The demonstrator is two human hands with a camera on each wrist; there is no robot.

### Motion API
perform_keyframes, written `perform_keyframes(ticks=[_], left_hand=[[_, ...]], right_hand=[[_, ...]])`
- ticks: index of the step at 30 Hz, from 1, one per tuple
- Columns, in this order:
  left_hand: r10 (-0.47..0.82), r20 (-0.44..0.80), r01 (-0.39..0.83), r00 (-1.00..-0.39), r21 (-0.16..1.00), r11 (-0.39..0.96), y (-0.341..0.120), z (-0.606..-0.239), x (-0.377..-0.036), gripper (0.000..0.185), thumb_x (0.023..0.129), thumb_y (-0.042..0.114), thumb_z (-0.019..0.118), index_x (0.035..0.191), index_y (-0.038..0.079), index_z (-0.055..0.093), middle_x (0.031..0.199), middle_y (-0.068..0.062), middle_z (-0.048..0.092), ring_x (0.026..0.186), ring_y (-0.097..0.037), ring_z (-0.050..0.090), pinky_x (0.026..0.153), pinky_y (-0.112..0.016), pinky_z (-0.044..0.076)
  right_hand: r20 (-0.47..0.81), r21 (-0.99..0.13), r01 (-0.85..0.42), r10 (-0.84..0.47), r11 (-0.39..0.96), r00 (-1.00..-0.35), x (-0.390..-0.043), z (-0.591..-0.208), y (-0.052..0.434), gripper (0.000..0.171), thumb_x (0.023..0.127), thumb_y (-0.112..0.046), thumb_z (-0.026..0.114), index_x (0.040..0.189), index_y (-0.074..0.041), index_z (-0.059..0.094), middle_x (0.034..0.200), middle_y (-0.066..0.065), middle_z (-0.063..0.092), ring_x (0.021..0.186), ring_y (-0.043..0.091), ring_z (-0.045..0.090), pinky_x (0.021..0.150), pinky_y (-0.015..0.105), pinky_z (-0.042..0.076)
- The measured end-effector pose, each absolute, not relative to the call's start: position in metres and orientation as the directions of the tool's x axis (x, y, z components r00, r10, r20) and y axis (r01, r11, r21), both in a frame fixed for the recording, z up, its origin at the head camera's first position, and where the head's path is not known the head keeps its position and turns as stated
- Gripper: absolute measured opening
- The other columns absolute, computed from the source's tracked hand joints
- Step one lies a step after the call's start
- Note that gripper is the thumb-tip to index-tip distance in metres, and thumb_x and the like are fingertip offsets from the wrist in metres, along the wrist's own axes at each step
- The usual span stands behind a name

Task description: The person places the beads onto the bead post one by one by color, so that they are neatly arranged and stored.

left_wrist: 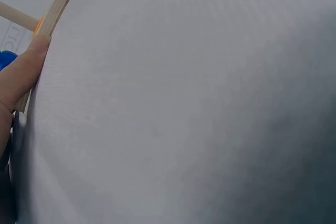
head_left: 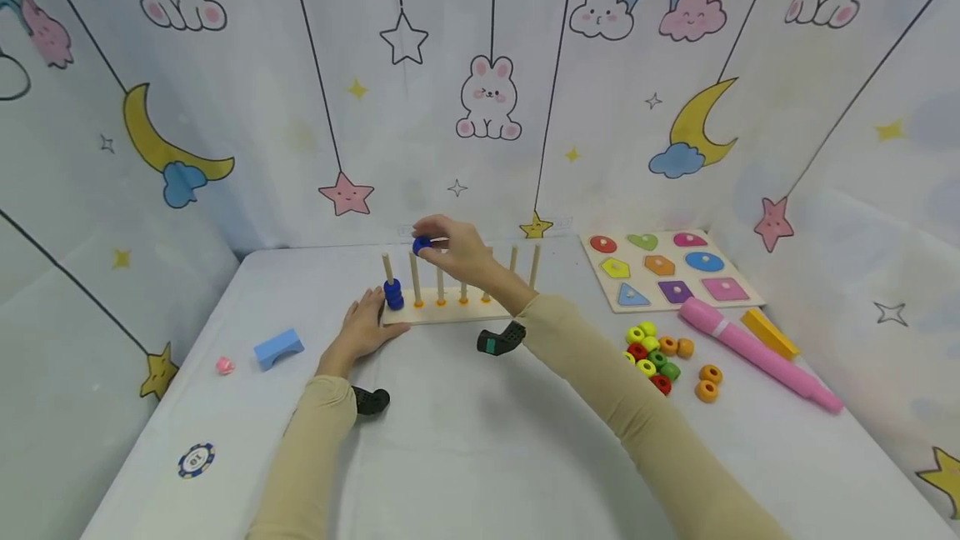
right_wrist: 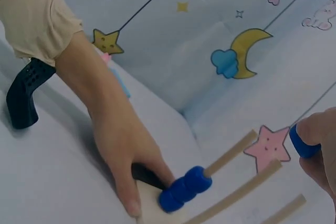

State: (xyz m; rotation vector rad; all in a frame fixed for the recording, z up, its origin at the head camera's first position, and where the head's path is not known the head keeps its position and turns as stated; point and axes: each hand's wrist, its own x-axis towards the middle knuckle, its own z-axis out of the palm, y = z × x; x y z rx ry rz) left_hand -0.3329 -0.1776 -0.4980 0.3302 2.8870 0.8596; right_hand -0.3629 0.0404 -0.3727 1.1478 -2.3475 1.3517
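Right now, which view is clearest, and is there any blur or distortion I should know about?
Head view: evenly lit, sharp, wide-angle bending at the edges. Left wrist view: nearly all soft grey table, left hand blurred at the edge. Right wrist view: tilted, blue ring in the right hand slightly soft.

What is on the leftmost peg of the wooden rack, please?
Blue beads sit stacked low on the leftmost peg, its top bare. The left hand holding the rack hides the base corner below them.

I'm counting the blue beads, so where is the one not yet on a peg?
In the head view the loose blue bead is pinched in the right hand, above the peg board's left pegs.
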Motion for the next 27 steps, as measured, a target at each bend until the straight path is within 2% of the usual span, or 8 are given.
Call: perform_keyframes(ticks=[12,20,27], left_hand=[[0.251,0.003,0.214,-0.968,0.531,0.82,-0.176,-0.495,-0.33,0.088,0.087,0.042,0.065,0.145,-0.01,0.023,0.15,-0.029,0.018,0.141,-0.041,0.008,0.113,-0.054,0.002],[0.25,0.017,0.219,-0.968,0.537,0.815,-0.172,-0.496,-0.326,0.088,0.087,0.041,0.066,0.145,-0.009,0.023,0.15,-0.029,0.019,0.14,-0.042,0.009,0.112,-0.056,0.004],[0.252,0.016,0.222,-0.968,0.526,0.821,-0.174,-0.498,-0.329,0.088,0.087,0.042,0.066,0.146,-0.007,0.023,0.151,-0.027,0.018,0.141,-0.041,0.008,0.113,-0.055,0.002]], right_hand=[[0.413,-0.618,-0.691,-0.594,0.374,-0.691,-0.376,-0.379,-0.01,0.034,0.089,-0.002,0.064,0.121,0.001,0.054,0.115,0.013,0.063,0.106,0.015,0.061,0.086,0.013,0.046],[0.354,-0.561,-0.686,-0.616,0.463,-0.704,-0.376,-0.381,-0.016,0.038,0.09,-0.007,0.064,0.125,-0.001,0.053,0.117,0.007,0.063,0.107,0.011,0.059,0.089,0.01,0.043],[0.35,-0.514,-0.703,-0.629,0.491,-0.695,-0.377,-0.372,-0.011,0.037,0.09,-0.008,0.063,0.126,-0.001,0.053,0.121,0.009,0.062,0.11,0.016,0.058,0.092,0.013,0.042]])
